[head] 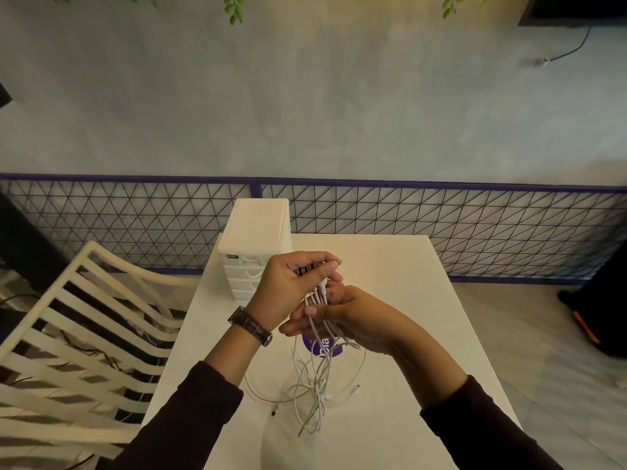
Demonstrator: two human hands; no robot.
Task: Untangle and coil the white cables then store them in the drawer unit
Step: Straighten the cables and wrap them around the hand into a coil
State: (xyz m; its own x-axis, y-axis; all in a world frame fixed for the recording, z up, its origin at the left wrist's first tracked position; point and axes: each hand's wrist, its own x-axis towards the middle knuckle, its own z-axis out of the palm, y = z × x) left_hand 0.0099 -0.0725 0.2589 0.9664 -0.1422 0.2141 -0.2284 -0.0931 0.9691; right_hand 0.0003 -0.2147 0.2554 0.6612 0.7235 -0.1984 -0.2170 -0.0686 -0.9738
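Cables [320,396] hang as a loose white tangle at lower centre of the frame, their bottom loops resting on the white table [407,300]. The left hand [291,286] curls round the bunched plug ends, likely to keep them level as one anchor. Just below it, the right hand [353,317] closes thumb and fingers on the strands, seemingly to comb them apart. The drawer unit [254,225] stands at the table's far edge, upper centre, right behind the hands, within easy reach for storing. A purple disc [310,346] lies beneath the strands.
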